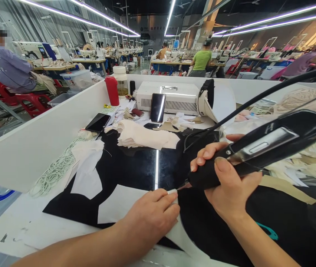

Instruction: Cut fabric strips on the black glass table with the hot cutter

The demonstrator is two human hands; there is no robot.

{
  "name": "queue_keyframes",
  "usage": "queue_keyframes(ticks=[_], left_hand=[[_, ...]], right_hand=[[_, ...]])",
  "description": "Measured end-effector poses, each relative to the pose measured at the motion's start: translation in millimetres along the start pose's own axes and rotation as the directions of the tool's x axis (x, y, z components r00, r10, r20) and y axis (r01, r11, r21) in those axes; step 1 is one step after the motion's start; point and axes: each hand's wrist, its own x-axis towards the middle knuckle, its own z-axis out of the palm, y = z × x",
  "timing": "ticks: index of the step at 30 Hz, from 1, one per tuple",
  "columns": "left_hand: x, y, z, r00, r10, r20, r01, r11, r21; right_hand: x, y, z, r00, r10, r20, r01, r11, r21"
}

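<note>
Left hand (pixel 152 213) pinching white cloth-like piece (pixel 173 191), apparently steadying it beside metal tip (pixel 185 184); right hand (pixel 231 187) gripping black cylindrical tool (pixel 266 146).

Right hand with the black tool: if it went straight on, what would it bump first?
Probably the white bit by the left hand, with the tool touching first. Depth is unclear, though.

right hand (pixel 227 185) gripping black handheld tool (pixel 280 142), left hand (pixel 156 215) on white material (pixel 119 204), phone (pixel 158 107) before white vented box (pixel 176 90)
</note>
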Motion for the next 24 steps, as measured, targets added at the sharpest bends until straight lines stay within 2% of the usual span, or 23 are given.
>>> queue_keyframes(ticks=[12, 20, 24], left_hand=[[0.2, 0.9, -2.9, 0.999, -0.025, 0.026, 0.026, 0.998, -0.055], [-0.4, 1.4, -4.2, 0.998, -0.033, 0.05, 0.035, 0.999, -0.041], [0.7, 1.4, -5.2, 0.999, -0.026, 0.048, 0.028, 0.999, -0.034]], right_hand=[[-0.5, -1.6, 3.2, 1.0, 0.009, -0.012, -0.009, 1.0, -0.008], [-6.5, 3.4, -1.3, 0.999, 0.008, 0.037, -0.007, 0.999, -0.039], [-5.8, 2.4, 1.1, 1.0, 0.01, 0.024, -0.009, 1.0, -0.03]])
